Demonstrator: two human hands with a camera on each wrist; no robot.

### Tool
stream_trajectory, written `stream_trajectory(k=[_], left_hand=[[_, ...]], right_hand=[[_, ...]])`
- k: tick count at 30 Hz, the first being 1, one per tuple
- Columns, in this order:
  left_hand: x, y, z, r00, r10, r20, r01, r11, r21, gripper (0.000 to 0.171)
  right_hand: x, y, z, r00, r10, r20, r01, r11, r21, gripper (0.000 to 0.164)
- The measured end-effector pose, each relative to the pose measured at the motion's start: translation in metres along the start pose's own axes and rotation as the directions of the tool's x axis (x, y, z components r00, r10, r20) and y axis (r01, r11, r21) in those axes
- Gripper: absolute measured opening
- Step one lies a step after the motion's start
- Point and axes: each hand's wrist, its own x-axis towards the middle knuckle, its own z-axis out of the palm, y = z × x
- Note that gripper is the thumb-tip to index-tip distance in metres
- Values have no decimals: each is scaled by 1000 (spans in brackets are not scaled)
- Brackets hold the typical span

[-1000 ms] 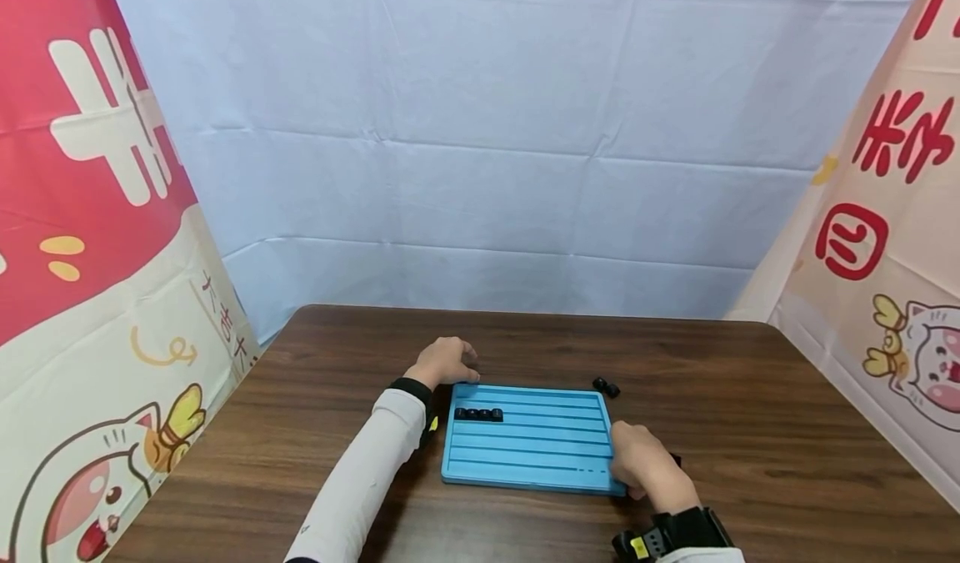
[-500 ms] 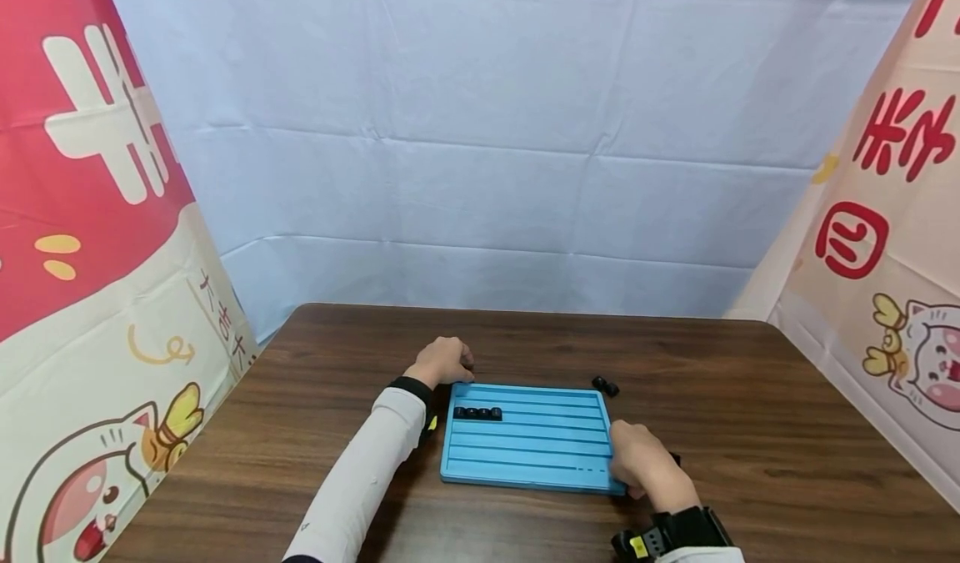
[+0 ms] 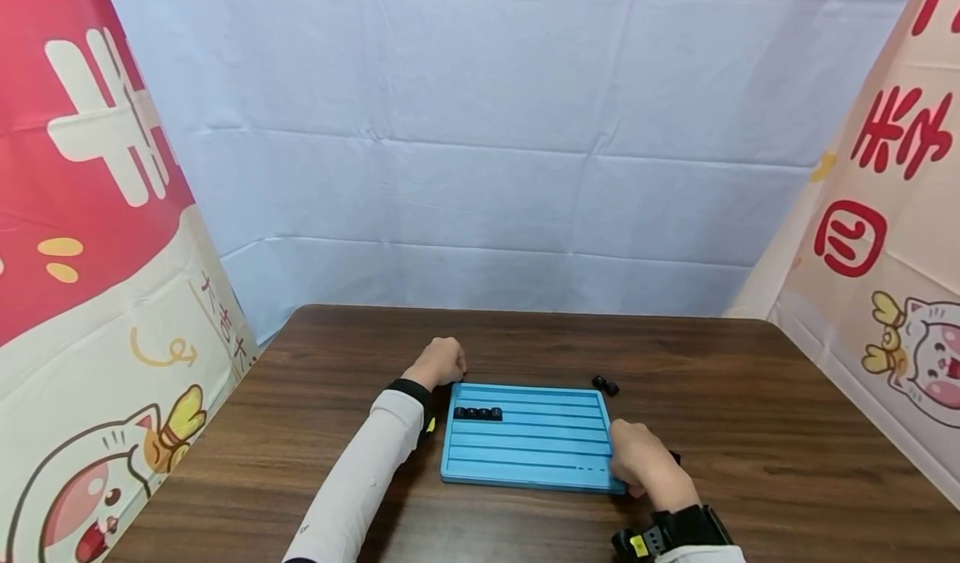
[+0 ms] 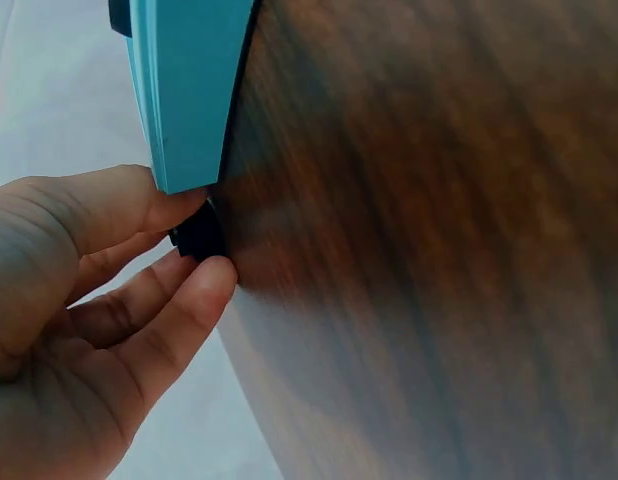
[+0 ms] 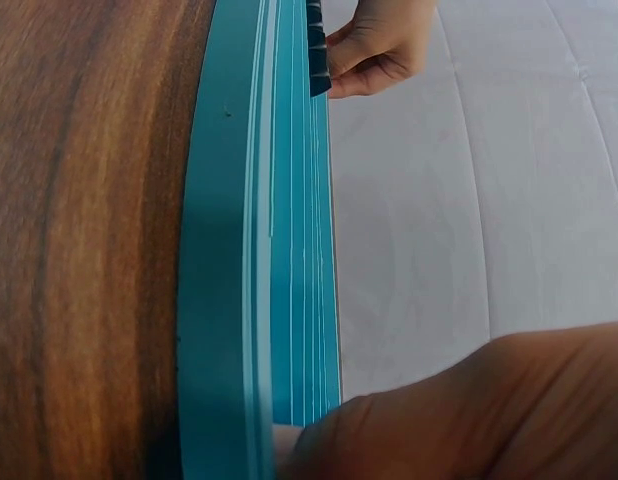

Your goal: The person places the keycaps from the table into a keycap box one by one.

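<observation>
The left hand (image 4: pixel 84 310) pinches a black block (image 4: pixel 201 236) between its fingers (image 4: pixel 174 325) – the blue board (image 3: pixel 532 454) just beside them; the right hand (image 3: pixel 643 461) grips that board's right edge.

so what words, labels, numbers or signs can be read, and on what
None reads surely enough to quote.
Red and cream printed cloth, left: characters unclear or too small.
Beige printed cloth, right: stylised red characters, one resembling "米".
Rectangular blue grooved board: marks too small.
Small black blocks: none legible.
</observation>
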Motion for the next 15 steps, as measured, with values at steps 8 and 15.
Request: stream_trajectory(k=[8, 15], left_hand=[[1, 0, 1, 1000, 10, -11, -10, 1000, 4, 13], [-1, 1, 1, 1000, 25, -7, -25, 1000, 9, 13]], right_hand=[[0, 2, -1, 1000, -20, -6, 20, 1000, 2, 27], [0, 2, -1, 1000, -18, 7, 18, 1000, 16, 27]])
